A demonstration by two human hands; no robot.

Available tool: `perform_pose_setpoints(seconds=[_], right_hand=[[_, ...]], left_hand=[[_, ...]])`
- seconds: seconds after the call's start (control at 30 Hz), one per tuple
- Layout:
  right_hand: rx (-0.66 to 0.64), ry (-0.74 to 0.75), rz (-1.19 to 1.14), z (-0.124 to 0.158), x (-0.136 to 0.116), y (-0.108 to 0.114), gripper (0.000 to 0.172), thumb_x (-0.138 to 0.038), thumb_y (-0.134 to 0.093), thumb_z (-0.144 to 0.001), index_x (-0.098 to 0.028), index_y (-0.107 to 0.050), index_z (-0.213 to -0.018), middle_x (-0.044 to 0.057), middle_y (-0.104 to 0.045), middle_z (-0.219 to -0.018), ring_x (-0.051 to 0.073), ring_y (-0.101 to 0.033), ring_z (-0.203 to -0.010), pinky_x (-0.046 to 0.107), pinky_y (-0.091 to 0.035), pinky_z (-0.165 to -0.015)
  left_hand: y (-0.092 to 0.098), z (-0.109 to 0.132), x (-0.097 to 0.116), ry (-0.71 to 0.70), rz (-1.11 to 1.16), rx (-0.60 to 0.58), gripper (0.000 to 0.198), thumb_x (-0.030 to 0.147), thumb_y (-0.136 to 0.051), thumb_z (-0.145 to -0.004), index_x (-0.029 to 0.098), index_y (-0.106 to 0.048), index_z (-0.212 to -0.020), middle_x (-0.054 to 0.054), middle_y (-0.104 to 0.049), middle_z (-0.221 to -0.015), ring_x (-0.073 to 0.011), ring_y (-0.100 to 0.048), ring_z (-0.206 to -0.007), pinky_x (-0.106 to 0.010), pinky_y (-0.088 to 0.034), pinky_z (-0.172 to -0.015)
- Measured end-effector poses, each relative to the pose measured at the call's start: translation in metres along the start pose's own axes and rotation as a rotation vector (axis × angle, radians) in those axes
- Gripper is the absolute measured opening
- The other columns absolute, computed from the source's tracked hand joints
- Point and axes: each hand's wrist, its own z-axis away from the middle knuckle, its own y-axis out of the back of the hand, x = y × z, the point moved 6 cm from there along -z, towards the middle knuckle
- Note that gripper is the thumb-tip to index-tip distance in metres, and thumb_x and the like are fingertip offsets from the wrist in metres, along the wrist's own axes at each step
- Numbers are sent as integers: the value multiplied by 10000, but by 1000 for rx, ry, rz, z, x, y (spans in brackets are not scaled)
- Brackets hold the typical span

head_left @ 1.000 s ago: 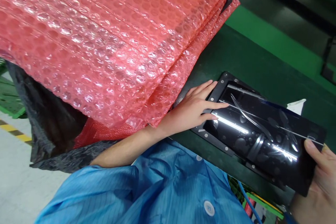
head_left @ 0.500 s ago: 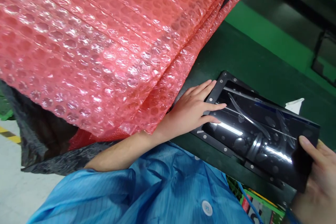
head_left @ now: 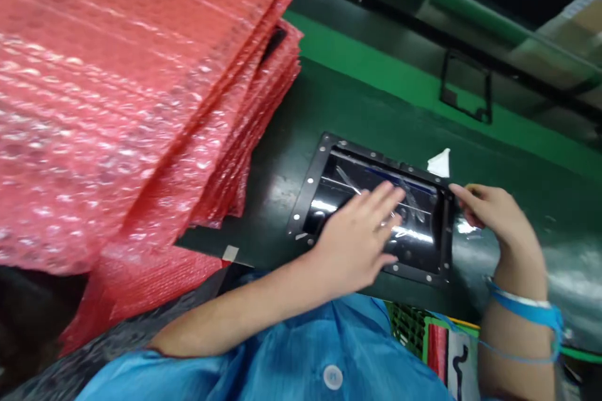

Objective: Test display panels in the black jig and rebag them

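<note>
A glossy black screen panel point(head_left: 418, 216) with wrinkled clear film lies inside a black rectangular frame point(head_left: 308, 183) dotted with round silver spots. Both rest flat on the dark green work surface. My left hand point(head_left: 355, 235) is over the panel with its fingers spread and nothing in them; whether it presses on the film cannot be made out. At the frame's far right corner is my right hand point(head_left: 484, 207), fingers curled and thumb and fingertip closed at the frame edge. Just beyond that corner sits a small white scrap point(head_left: 439, 163).
Red bubble-wrap pouches point(head_left: 141, 88) form a tall stack on the left, with a dark edge showing in one. A thin black bracket point(head_left: 465, 88) leans at the back. A blue wrist strap point(head_left: 527, 310) with a cord circles my right wrist. A green crate point(head_left: 409, 329) is below the near edge.
The panel's right end, earlier tilted up in my right hand, is now down within the frame. My right hand has moved to the far corner, and my left from the left edge to over the panel.
</note>
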Motion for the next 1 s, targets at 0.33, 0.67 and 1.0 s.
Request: perform_pose_setpoints(seconds=[0.33, 0.67, 1.0], right_hand=[[-38, -89, 196, -28, -2, -10, 547, -706, -645, -774, -233, -453, -575, 11, -531, -547, 181, -501, -591, 297, -285, -577], [278, -113, -140, -2, 3, -13, 464, -615, -630, -789, -238, -462, -577, 22, -500, -566, 210, -448, -647, 312, -244, -625], [194, 107, -777, 6, -12, -22, 686, -908, -471, -665, -237, -430, -527, -7, -424, -513, 133, -371, -505, 282, -295, -502]], left_hand=[[-74, -25, 25, -104, 299, -178, 428, 303, -636, -864, 213, -672, -1281, -126, -505, -1516, -416, -358, -1456, -553, -203, -1240], [-15, -82, -17, 98, -498, -37, 497, 345, -549, -951, 65, -575, -1361, -213, -648, -1282, -366, -548, -1259, -582, -306, -1142], [39, -79, -16, 10, -178, 311, 209, 226, -536, -935, 180, -597, -1129, -62, -692, -1049, -236, -576, -1060, -398, -382, -1019]])
